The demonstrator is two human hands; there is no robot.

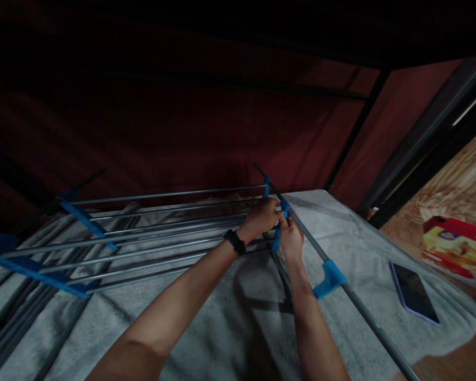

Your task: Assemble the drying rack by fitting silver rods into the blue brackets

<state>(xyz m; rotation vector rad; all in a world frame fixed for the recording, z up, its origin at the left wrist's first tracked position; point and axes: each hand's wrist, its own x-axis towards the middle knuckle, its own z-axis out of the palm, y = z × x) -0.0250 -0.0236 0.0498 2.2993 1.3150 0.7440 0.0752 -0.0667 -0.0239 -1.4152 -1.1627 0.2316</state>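
— Where's the action?
— Just right of centre frame. Both hands are on a blue clip [284, 207] of the drying rack [162, 233]. Left hand [264, 216], the one w/ the black watch [235, 242], comes in from lower left & curls over the clip's left side, fingers bent & bunched tight on it.
— Right hand?
— Right hand [291, 239] sits just below & right of it, fingertips up, pinching the clip's lower end. Too dark to tell which fingers meet.
— How does the clip lie?
— On the side rod [365, 312]. Its long axis runs diagonally, upper centre down to the lower right corner. The clip's near the rod's far end, so straight ahead of both sets of fingers, w/ the left hand a touch nearer. A 2nd blue clip [330, 278] sits lower on the same rod, beside the right forearm, untouched.
— Rest?
— Rack lies flat on a grey towel [353, 233]. Phone [414, 292] on the towel at lower right, red-yellow box [458, 246] beyond it at the right edge.
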